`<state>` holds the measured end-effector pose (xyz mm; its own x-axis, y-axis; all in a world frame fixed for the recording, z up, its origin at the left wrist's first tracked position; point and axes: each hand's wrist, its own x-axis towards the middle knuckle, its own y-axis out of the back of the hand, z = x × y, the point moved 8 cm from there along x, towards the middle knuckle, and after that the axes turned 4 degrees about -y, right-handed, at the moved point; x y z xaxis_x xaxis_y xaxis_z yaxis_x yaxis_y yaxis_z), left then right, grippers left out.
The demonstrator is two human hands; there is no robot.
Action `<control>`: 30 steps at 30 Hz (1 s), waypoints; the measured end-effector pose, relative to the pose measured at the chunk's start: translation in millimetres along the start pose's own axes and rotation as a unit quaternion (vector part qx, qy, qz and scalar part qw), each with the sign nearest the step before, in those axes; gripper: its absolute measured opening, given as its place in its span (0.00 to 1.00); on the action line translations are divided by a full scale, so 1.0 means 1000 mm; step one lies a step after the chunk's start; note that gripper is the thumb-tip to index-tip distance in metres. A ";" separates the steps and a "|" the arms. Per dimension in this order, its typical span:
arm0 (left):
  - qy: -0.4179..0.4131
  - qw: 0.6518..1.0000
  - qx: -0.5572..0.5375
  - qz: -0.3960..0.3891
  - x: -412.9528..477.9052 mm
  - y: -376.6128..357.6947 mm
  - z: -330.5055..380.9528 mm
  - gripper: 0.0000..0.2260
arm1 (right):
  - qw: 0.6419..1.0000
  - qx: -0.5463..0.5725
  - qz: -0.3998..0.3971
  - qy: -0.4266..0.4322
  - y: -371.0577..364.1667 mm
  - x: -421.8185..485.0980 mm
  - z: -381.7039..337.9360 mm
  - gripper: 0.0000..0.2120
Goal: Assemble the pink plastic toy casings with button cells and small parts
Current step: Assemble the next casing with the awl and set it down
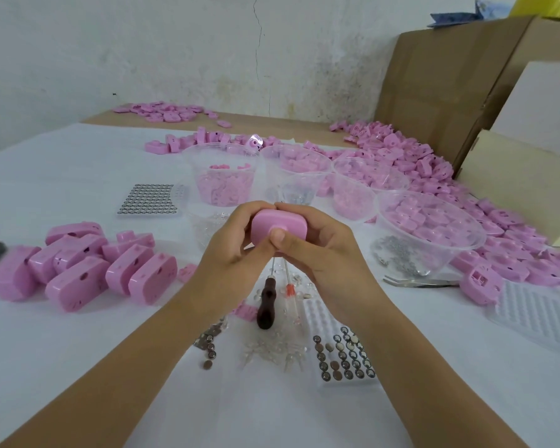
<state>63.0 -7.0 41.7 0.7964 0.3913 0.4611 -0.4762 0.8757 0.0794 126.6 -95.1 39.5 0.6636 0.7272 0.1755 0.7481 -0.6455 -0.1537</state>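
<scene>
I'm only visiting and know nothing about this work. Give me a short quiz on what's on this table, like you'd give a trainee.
1. True or false: the left hand and the right hand grip the same pink casing.
2. Which tool lies on the table between the person's wrists? A) screwdriver B) scissors C) hammer
3. Fill in: the tweezers lie on the person's ____ side.
Key: 1 true; 2 A; 3 right.

L hand (236,247), R hand (320,250) meet mid-frame, fingers (324,221) curled round pink casing (282,221); forearms converge.
</scene>
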 end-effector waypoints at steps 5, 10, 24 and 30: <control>-0.008 0.999 0.031 -0.013 0.001 -0.004 -0.005 0.11 | 1.000 0.007 0.009 -0.010 0.000 0.001 0.004 0.12; 0.016 0.999 0.036 -0.001 0.001 -0.003 -0.009 0.11 | 0.999 0.012 0.026 -0.017 0.001 0.001 0.006 0.10; 0.051 0.991 -0.097 0.074 0.004 0.013 -0.012 0.07 | 0.983 -0.139 0.104 -0.057 0.025 0.004 0.000 0.07; 0.016 0.990 -0.042 0.136 0.003 0.030 -0.006 0.08 | 0.896 -0.400 -0.143 -0.127 0.009 -0.008 0.005 0.08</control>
<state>53.8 22.2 40.1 0.6551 0.6230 0.4274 -0.6428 0.7569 -0.1181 127.8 -105.9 32.1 0.5004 0.8535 -0.1450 0.7141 -0.3122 0.6266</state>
